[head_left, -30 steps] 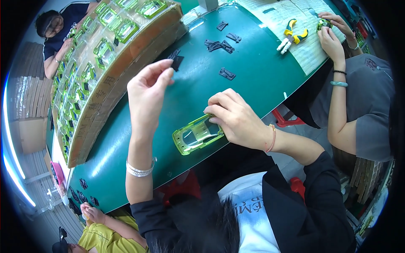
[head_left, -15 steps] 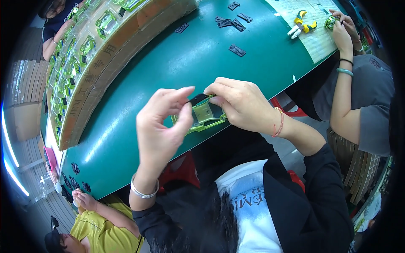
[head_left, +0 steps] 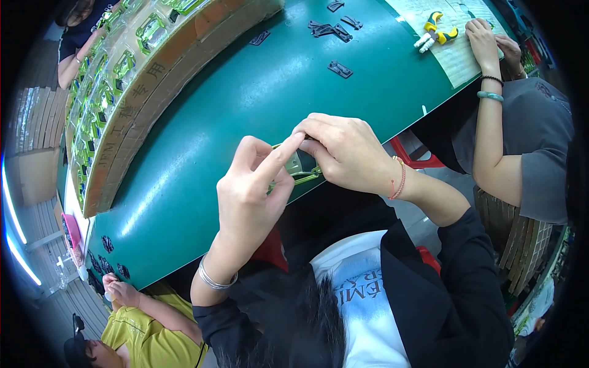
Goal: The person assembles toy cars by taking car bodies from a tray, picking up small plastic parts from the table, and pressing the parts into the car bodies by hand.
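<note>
A bright green plastic frame, like a toy car body [head_left: 306, 178], is between my hands just above the near edge of the table. My right hand [head_left: 351, 150] pinches its far right edge between thumb and fingertips. From the left, my left hand [head_left: 253, 190] curls round the other end, its index finger stretched across to meet my right fingertips. The black piece along the frame's far edge is mostly hidden under my fingers.
On the green table [head_left: 227, 110] lie several black plastic parts [head_left: 340, 69]. A large cardboard tray [head_left: 132, 119] of green pieces stands at left. Yellow-handled pliers [head_left: 437, 35] rest on paper at far right. Co-workers' hands [head_left: 485, 46] are at right, [head_left: 123, 292] lower left.
My left hand has moved right and closed in, its index finger now reaching my right fingertips and covering more of the green frame. The co-worker's hands at right have shifted.
</note>
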`<state>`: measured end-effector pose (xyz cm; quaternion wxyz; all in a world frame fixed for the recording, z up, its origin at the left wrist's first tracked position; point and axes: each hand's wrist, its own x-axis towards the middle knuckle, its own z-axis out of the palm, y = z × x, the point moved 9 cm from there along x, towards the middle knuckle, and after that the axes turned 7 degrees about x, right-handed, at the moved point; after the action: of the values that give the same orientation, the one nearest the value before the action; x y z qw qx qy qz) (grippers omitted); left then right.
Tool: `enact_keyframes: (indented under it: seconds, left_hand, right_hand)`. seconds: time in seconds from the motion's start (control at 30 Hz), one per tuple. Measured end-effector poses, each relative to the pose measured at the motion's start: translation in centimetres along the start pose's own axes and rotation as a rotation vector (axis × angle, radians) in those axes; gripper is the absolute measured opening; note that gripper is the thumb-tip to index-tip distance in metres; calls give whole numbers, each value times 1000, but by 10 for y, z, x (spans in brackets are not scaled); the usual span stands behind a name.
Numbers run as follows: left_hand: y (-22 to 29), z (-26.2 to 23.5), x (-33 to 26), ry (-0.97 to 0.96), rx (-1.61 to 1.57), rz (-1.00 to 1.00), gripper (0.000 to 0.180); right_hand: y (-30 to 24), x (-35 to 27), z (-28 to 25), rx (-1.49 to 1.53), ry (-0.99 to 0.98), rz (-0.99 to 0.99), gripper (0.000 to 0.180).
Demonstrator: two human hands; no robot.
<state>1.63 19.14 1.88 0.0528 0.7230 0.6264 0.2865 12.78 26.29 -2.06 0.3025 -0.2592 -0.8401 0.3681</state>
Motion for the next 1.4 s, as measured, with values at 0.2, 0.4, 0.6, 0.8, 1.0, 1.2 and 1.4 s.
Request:
enact_keyframes:
  seconds: [0.2,0.4,0.6,0.8,1.0,1.2,1.4]
  left_hand:
    - [9,2,5,-105,70,-5,36]
    - [-6,-12,-6,-8,-106,-54,27]
    - [5,-19,-12,33,186,71,18]
    - [17,-41,-9,205,120,-4,16]
    - [5,-36,-18,104,87,-112,13]
    - [-7,-33,-28,119,-39,-146,15]
    - [-23,-25,-38,74,-229,-371,12]
  right_hand:
    - [2,0,5,-55,-35,31,8]
    - [2,1,-1,0,-30,20,9]
    - [13,5,8,163,-251,141,12]
    - [11,0,14,539,-249,218,17]
    - [7,-7,19,543,-261,236,17]
    - [-2,-8,17,546,-258,210,16]
    - [-1,-13,23,548,-298,243,16]
